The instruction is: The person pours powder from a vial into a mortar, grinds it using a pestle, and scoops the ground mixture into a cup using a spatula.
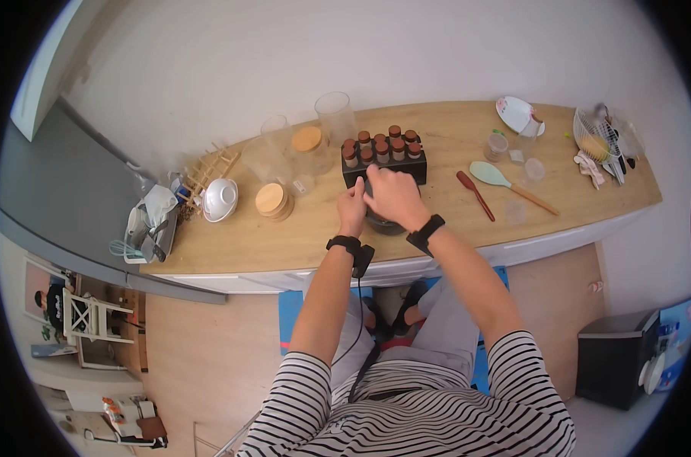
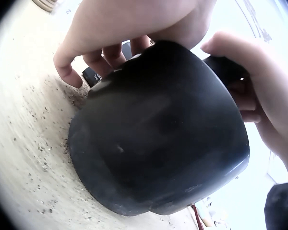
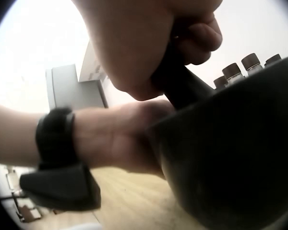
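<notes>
A black mortar [image 1: 385, 226] stands near the counter's front edge, its outer wall filling much of the left wrist view. My right hand [image 1: 397, 196] grips the dark pestle [image 3: 185, 88], which slants down into the mortar in the right wrist view. At the mortar's left side is my left hand [image 1: 351, 207], its fingers [image 2: 98, 62] curved around the wall by the rim. What lies inside the mortar is hidden. Just behind it sits a black rack [image 1: 385, 169] of jars with brown caps. Dark crumbs [image 2: 38, 143] are scattered on the counter beside the mortar.
Left on the wooden counter [image 1: 437, 236] are wooden-lidded jars [image 1: 271, 201], clear containers [image 1: 335, 114], white bowls [image 1: 220, 199] and a utensil tray [image 1: 149, 234]. To the right lie a red spatula [image 1: 475, 196], a green-headed spoon [image 1: 513, 186], a white plate [image 1: 519, 116] and a wire basket [image 1: 593, 139].
</notes>
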The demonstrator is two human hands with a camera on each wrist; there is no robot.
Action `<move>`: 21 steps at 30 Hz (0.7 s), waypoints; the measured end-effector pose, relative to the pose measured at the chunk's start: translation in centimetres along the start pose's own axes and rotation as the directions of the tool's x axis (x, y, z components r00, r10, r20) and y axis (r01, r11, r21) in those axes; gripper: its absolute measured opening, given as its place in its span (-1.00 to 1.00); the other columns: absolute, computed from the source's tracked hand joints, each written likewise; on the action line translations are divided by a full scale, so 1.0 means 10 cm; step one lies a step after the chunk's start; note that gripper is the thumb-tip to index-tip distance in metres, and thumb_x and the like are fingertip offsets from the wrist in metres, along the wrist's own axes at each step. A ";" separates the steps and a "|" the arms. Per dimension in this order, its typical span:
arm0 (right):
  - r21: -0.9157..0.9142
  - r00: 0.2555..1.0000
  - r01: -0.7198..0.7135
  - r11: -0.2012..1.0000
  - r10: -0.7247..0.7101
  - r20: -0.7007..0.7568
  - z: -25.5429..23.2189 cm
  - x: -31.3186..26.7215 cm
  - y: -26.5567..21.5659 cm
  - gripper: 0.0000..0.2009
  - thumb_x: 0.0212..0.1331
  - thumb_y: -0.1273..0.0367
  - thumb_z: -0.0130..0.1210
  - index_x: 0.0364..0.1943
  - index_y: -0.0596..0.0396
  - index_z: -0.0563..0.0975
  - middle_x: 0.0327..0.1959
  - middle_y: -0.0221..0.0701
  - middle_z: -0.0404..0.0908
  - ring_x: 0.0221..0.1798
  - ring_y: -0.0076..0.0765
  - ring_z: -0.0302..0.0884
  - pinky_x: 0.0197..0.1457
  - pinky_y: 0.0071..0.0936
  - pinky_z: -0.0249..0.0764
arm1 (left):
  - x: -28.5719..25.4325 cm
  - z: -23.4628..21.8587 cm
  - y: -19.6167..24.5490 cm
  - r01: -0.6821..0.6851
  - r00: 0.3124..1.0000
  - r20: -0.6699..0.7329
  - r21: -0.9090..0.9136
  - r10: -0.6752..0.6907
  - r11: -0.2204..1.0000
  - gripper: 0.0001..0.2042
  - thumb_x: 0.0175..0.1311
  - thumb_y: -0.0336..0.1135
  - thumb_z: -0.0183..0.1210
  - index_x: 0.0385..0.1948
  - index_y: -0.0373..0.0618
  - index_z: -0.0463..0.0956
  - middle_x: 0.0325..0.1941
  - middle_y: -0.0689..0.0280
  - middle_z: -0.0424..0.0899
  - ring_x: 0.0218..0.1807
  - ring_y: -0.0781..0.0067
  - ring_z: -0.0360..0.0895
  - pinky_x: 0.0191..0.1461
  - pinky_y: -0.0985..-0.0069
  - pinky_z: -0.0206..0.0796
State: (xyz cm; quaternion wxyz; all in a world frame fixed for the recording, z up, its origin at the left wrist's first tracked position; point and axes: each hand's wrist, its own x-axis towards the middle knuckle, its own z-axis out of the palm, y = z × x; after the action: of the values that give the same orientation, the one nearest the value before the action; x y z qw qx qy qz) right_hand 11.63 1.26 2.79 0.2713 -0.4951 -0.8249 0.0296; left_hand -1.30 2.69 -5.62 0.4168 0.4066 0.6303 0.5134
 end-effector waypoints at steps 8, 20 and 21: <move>0.136 0.958 -0.251 0.958 0.266 -0.110 -0.17 -0.05 0.29 -0.66 0.01 0.24 0.24 -0.25 0.14 0.42 -0.44 -0.13 0.62 -0.35 0.08 0.61 -0.32 -0.09 0.52 | -0.08 0.01 0.11 -0.002 1.000 -0.012 -0.017 0.002 1.000 -0.47 0.39 0.03 0.07 -0.61 -0.33 0.54 -0.70 0.40 0.41 -0.62 0.59 0.30 -0.52 0.49 0.16; 0.102 0.994 -0.043 0.994 0.052 -0.093 -0.08 -0.11 0.00 -0.65 0.07 0.19 0.20 -0.24 0.19 0.44 -0.43 -0.11 0.64 -0.33 0.10 0.63 -0.32 -0.06 0.55 | -0.07 0.01 0.08 -0.014 1.000 0.007 -0.152 0.015 0.988 -0.50 0.38 0.01 0.09 -0.56 -0.32 0.60 -0.63 0.43 0.45 -0.53 0.64 0.29 -0.46 0.54 0.16; 0.051 0.996 -0.033 0.998 0.037 -0.077 -0.06 -0.05 0.05 -0.65 0.07 0.19 0.20 -0.24 0.20 0.44 -0.44 -0.11 0.64 -0.33 0.09 0.63 -0.32 -0.05 0.55 | -0.06 0.00 0.09 -0.009 1.000 0.006 -0.132 0.010 0.991 -0.53 0.38 0.02 0.10 -0.61 -0.22 0.54 -0.66 0.49 0.38 -0.58 0.67 0.22 -0.52 0.55 0.04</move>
State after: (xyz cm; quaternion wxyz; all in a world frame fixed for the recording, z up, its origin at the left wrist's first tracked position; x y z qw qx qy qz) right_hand 12.52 0.94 2.92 0.3150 -0.5035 -0.8037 0.0355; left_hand -1.02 2.22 -4.63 0.4423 0.3828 0.5915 0.5549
